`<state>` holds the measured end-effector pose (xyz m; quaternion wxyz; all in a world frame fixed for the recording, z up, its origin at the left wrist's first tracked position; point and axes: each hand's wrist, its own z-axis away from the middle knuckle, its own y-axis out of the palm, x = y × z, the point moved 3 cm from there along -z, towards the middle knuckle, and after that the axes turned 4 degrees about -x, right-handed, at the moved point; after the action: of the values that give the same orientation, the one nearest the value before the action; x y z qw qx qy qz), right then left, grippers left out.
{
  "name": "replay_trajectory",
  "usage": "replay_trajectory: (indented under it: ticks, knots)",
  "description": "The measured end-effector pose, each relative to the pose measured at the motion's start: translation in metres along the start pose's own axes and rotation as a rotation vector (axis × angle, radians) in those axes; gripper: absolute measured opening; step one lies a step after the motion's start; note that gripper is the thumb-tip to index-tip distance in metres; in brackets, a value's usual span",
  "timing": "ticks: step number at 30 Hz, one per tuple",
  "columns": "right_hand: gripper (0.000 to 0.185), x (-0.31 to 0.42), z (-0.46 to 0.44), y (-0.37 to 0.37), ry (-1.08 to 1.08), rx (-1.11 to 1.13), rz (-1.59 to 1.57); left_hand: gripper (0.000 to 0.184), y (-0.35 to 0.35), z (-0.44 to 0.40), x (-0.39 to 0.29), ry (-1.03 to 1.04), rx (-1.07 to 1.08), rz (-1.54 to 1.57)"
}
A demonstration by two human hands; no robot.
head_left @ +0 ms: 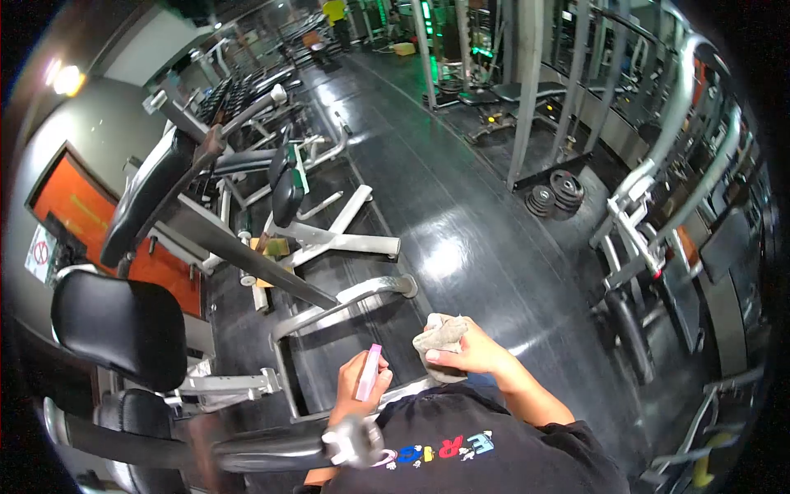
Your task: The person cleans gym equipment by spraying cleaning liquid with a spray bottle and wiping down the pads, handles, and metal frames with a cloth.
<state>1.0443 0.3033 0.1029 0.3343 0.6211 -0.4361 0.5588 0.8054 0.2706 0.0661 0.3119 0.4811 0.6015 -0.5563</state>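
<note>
My left hand (355, 387) is closed around a flat pink bar-shaped object (369, 373) with a pale edge; I cannot make out its exact kind. A crumpled grey-beige cloth (441, 339) is bunched in my right hand (467, 352), the thumb pressed on its near side. Something small and white (434, 319) shows at the top of the cloth. Both hands are in front of my black T-shirt (494, 461), apart from each other. Below my left hand, the metal end of a machine's black padded bar (354, 443) hides part of my left arm.
A gym machine with a black seat pad (119, 329) and a silver floor frame (346, 298) stands at my left. Stacked weight plates (556, 194) lie on the shiny black floor (444, 239) ahead right. Another machine (650, 198) is at right. A person in yellow (334, 11) is far off.
</note>
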Motion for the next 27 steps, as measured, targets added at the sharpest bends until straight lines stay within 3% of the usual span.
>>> replay_trajectory:
  ticks: [2, 3, 6, 7, 8, 13, 20, 27]
  knots:
    - [0.028, -0.002, -0.005, -0.035, -0.056, 0.007, 0.011, 0.02, 0.03, -0.019, -0.006, 0.136, -0.02, -0.108]
    - [0.029, -0.003, -0.006, -0.055, -0.113, -0.01, 0.018, 0.021, 0.049, -0.027, -0.01, 0.058, -0.036, -0.074]
    - [0.032, -0.007, -0.004, -0.127, -0.179, 0.032, 0.04, 0.019, 0.104, -0.053, -0.032, 0.125, -0.065, -0.053]
    - [0.036, -0.014, 0.001, -0.151, -0.058, 0.006, -0.042, 0.019, 0.122, -0.059, -0.031, 0.115, -0.061, -0.014]
    - [0.025, -0.016, 0.004, -0.174, -0.145, -0.059, 0.025, 0.019, 0.138, -0.066, -0.031, 0.093, -0.049, 0.025]
    - [0.034, -0.047, 0.03, -0.258, 0.119, -0.395, 0.021, 0.018, 0.193, -0.102, -0.045, 0.114, -0.042, 0.038]
    - [0.05, -0.052, -0.011, -0.296, 0.109, -0.202, -0.014, 0.017, 0.197, -0.133, -0.056, 0.063, -0.14, -0.018]
    - [0.049, -0.032, -0.136, -0.255, 0.049, 0.277, 0.059, 0.016, 0.148, -0.145, -0.022, -0.075, -0.409, -0.095]
